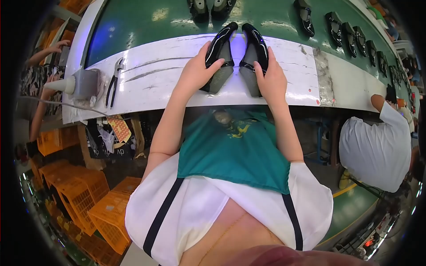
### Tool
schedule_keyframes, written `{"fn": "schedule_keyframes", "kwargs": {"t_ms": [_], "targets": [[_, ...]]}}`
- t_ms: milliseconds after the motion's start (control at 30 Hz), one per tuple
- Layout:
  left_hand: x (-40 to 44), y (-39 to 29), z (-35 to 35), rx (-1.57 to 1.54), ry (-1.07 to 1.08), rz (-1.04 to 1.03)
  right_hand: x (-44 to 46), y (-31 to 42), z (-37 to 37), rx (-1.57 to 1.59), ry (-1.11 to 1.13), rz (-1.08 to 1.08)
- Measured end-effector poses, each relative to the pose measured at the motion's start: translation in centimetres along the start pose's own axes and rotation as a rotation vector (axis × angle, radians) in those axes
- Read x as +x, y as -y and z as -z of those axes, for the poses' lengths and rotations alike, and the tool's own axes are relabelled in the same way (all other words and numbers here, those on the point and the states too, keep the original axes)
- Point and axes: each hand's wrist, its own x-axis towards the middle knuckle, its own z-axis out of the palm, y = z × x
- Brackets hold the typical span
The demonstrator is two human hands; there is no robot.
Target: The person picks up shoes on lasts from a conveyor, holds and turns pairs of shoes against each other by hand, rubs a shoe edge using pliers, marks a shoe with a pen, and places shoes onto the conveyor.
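Two black glossy strapped shoes stand side by side on the white bench edge, toes pointing away from me. My left hand [196,74] is closed round the outer side of the left shoe [220,45], its thumb near the strap. My right hand [272,82] grips the outer side of the right shoe [255,43], thumb across the heel end. A grey-green last [220,80] fills the left shoe, and a similar last [249,81] sits in the right one. The shoes' soles are hidden.
A green belt [148,29] beyond the bench carries more black shoes [305,18]. Pliers [114,84] and a nozzle bottle [85,84] lie to the left. Orange crates [82,190] stand below left. A co-worker in white [377,148] sits at right; another person's arm [46,53] shows at left.
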Motion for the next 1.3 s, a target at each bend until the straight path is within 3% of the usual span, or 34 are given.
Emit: {"fn": "schedule_keyframes", "kwargs": {"t_ms": [67, 167, 233, 267, 333, 433, 633, 767, 833, 1300], "targets": [[0.2, 0.0, -0.3, 0.016, 0.028, 0.021, -0.1, -0.2, -0.3, -0.008, -0.071, 0.065], [-0.1, 0.5, -0.9, -0.059, -0.059, -0.128, -0.2, 0.2, 0.2, -0.011, -0.052, 0.031], [-1.3, -0.3, -1.0, -0.231, -0.081, -0.111, -0.3, 0.2, 0.2, -0.019, -0.057, 0.024], [-1.6, -0.2, -1.2, -0.226, -0.076, -0.115, -0.2, 0.2, 0.2, -0.026, -0.059, 0.026], [-2.2, 0.2, -1.7, -0.164, -0.261, -0.319, -0.3, 0.1, 0.1, -0.030, -0.077, 0.030], [-3.3, 0.3, -1.8, -0.064, -0.379, -0.392, -0.3, -0.1, -0.2, -0.040, -0.099, 0.050], [-3.7, 0.1, -1.0, 0.062, -0.426, -0.478, -0.3, -0.2, -0.2, -0.044, -0.123, 0.077], [-3.9, -0.6, -0.3, -0.072, -0.295, -0.299, -0.3, -0.3, -0.2, -0.042, -0.135, 0.087], [-3.8, -1.0, -0.2, -0.296, -0.163, -0.065, -0.3, -0.4, -0.2, -0.046, -0.137, 0.093], [-2.3, 0.2, -0.3, -0.146, -0.019, -0.008, -0.1, -0.5, 0.2, 0.048, -0.084, 0.033]]}}
